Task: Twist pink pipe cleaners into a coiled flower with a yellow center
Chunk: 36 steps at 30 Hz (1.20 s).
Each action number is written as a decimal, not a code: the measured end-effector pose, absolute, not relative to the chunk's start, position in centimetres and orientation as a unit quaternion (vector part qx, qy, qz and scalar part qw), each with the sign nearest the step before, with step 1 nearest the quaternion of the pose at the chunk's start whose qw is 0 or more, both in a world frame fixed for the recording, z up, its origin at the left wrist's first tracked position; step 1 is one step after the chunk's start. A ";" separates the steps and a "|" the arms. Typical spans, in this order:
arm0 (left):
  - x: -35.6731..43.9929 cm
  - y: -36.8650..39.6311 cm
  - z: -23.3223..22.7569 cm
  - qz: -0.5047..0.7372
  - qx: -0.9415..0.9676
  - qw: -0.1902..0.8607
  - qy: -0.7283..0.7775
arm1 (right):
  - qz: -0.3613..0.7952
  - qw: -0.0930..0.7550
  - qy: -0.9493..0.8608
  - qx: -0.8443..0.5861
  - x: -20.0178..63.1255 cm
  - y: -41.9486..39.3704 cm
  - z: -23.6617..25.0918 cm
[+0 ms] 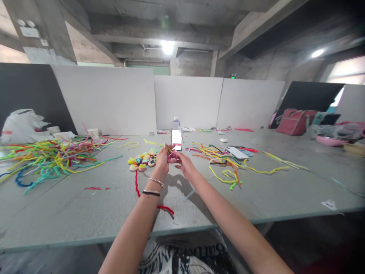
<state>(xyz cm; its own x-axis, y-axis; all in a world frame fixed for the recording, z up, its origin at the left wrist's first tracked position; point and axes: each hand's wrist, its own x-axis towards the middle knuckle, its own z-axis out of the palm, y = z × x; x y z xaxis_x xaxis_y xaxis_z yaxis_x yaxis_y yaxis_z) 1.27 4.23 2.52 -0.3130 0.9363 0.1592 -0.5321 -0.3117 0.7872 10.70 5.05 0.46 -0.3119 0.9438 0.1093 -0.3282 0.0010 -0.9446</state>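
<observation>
Both my hands meet over the middle of the grey table, around a small pink fuzzy piece (pixel 172 156) that looks bent from pipe cleaner. My left hand (pixel 163 156) pinches it from the left, with a bit of yellow by the fingers. From the right, the fingertips of my right hand (pixel 184 164) close on its edge. Just left of my hands lies a cluster of small multicoloured pipe-cleaner flowers (pixel 142 160). A red pipe cleaner (pixel 137 184) runs toward me, partly hidden under my left wrist. Beyond my hands a phone (pixel 176 140) with a lit screen stands upright.
A big tangle of coloured pipe cleaners (pixel 65 154) covers the left side. More loose yellow and orange pipe cleaners (pixel 225 161) lie right, beside a white phone-like slab (pixel 238 153) and red-handled tool (pixel 251 149). A bottle (pixel 176 123) stands behind the phone; a pink bag (pixel 295 121) sits far right.
</observation>
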 end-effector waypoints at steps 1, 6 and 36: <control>1.5 4.3 2.4 0.744 0.331 0.485 0.319 | 0.638 0.501 -0.498 -0.306 10.8 5.1 0.6; 2.1 4.3 2.0 0.741 0.368 0.444 0.343 | 0.586 0.504 -0.549 -0.318 11.4 4.7 1.1; 2.4 4.4 1.7 0.699 0.404 0.459 0.370 | 0.600 0.456 -0.588 -0.293 12.5 5.7 0.6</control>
